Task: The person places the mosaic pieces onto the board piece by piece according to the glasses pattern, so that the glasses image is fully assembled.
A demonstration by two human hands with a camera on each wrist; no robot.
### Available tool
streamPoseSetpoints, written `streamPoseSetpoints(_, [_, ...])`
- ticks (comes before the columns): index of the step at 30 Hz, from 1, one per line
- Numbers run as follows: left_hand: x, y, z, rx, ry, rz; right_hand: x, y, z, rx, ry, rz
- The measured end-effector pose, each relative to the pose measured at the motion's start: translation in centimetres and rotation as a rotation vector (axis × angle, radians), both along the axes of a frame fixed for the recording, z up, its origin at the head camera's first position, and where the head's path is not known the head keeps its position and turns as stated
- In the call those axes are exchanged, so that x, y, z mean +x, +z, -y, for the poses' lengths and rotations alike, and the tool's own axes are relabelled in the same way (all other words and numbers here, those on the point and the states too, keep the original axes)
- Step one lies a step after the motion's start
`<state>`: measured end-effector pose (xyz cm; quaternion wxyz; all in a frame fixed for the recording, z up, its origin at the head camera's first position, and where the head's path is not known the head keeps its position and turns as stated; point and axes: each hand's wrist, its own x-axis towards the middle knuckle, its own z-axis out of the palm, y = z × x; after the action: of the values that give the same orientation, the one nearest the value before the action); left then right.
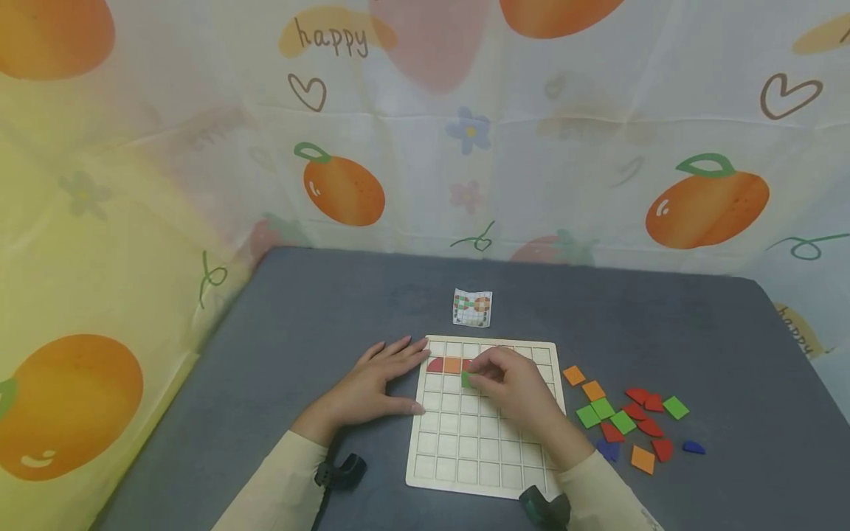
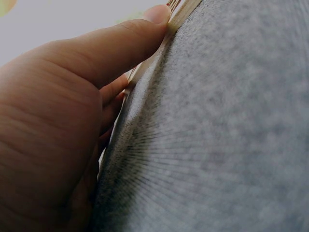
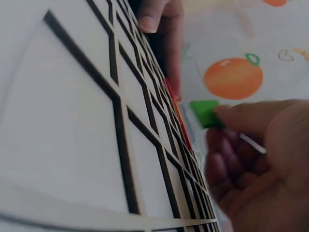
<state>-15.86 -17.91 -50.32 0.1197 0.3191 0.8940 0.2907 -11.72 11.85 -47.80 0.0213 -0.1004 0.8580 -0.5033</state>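
A wooden grid board (image 1: 458, 446) lies on the grey table. My left hand (image 1: 368, 387) rests at its left edge, fingers extended, with the thumb (image 2: 157, 15) against the board's side. Over the upper part of the grid, my right hand (image 1: 511, 387) pinches a green square tile (image 3: 204, 113) between thumb and fingers. In the head view that tile overlaps a cell just below the second row. A red rounded tile (image 1: 435, 365) and an orange square (image 1: 452, 366) sit side by side in that row, with more red beside them, partly covered by my right hand.
Loose tiles lie right of the board: orange squares (image 1: 642, 459), green squares (image 1: 676, 408), red pieces (image 1: 650, 427) and blue pieces (image 1: 693, 447). A small printed pattern card (image 1: 472, 308) lies beyond the board. A patterned cloth (image 1: 412, 184) hangs behind the table.
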Motion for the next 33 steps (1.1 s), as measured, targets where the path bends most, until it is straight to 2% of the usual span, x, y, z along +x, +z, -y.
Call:
streamPoseSetpoints(3, [0.0, 0.1, 0.0, 0.011, -0.005, -0.007, 0.1, -0.6, 0.0, 0.006, -0.028, 0.038])
streamPoseSetpoints(15, [0.0, -0.1, 0.0, -0.008, 0.000, -0.004, 0.0, -1.6, -0.1, 0.077, 0.020, -0.052])
streamPoseSetpoints(20, [0.0, 0.0, -0.1, -0.010, 0.002, -0.006, 0.1, -1.6, -0.3, 0.043, 0.017, -0.052])
streamPoseSetpoints(33, [0.1, 0.0, -0.1, 0.007, 0.000, -0.008, 0.3, -1.2, -0.5, -0.088, 0.021, 0.045])
